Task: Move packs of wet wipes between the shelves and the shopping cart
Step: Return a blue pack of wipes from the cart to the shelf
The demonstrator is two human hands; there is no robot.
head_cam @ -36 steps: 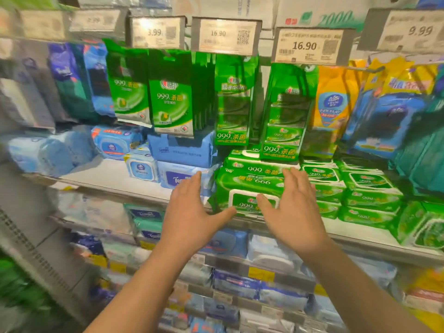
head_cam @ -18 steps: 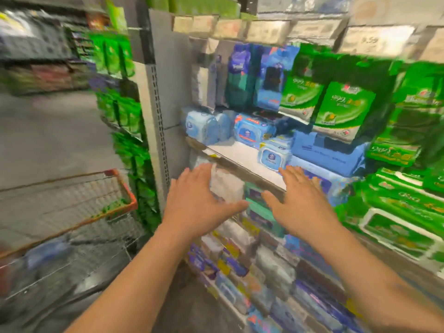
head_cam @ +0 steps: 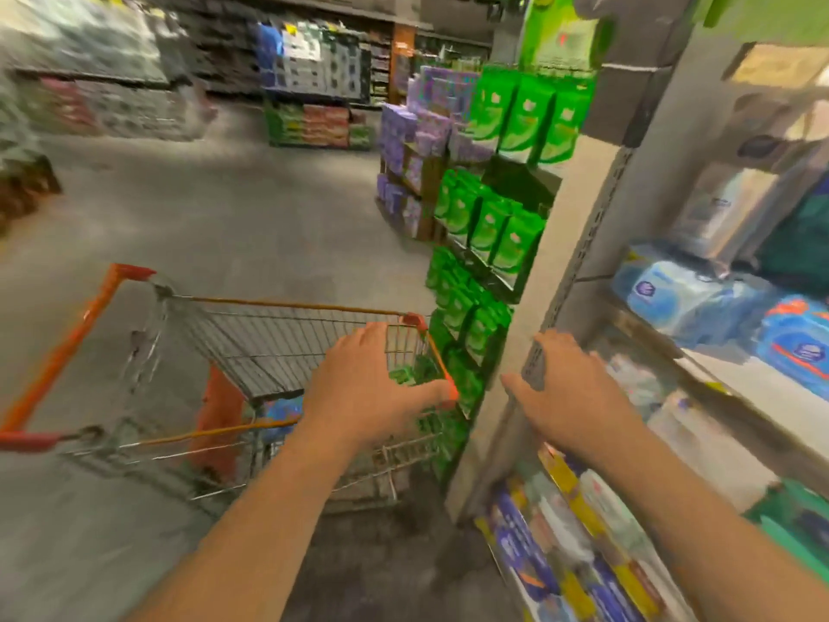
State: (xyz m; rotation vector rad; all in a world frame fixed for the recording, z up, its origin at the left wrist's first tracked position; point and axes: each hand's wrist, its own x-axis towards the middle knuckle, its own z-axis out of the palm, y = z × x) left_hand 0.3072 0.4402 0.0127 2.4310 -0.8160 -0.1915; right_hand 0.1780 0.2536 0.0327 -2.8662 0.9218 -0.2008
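Both forearms reach forward from the bottom edge. The left hand (head_cam: 368, 388) is spread, palm down, empty, over the near right corner of the shopping cart (head_cam: 251, 352). The right hand (head_cam: 569, 397) is likewise spread and empty, at about three o'clock from the left, in front of the grey shelf upright (head_cam: 578, 271). Inside the cart, green packs (head_cam: 415, 374) lie beneath the left hand's fingers, probably wet wipes, though blur hides the print. At two o'clock blue wipe packs (head_cam: 673, 294) sit on the shelf (head_cam: 753, 388). Beyond, at twelve o'clock, green pouches (head_cam: 493, 226) hang on the end display.
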